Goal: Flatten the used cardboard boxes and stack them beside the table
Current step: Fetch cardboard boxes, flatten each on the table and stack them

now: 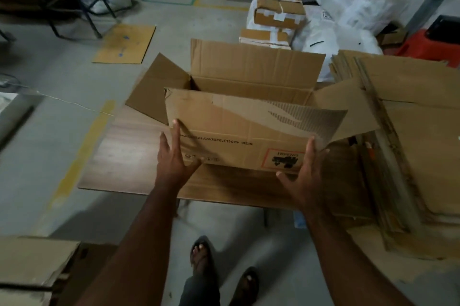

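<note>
A large part of the task seems to be done already: a thick stack of flattened boxes (410, 143) is seen at the right, lying partly on the wooden bench (129, 156) and reaching past its near edge. Whether this stack is already at its final place beside the bench cannot be told. A second, lower pile of flat cardboard (32, 263) is seen at the lower left.

One open cardboard box (244, 116) is not yet flattened. It stands on the bench in the middle, with its four top flaps spread outward and its inside empty as far as can be seen. It is judged to be the box now in work; its walls must be folded down and then it must be added to the stack.

The left hand (171, 156) is laid on the near wall of the box with fingers straight, and the right hand (306, 171) is placed at the lower right corner of the same wall, also with fingers straight; nothing is gripped.

Behind, some taped boxes (278, 11) are seen; whether they belong to the task cannot be told.
</note>
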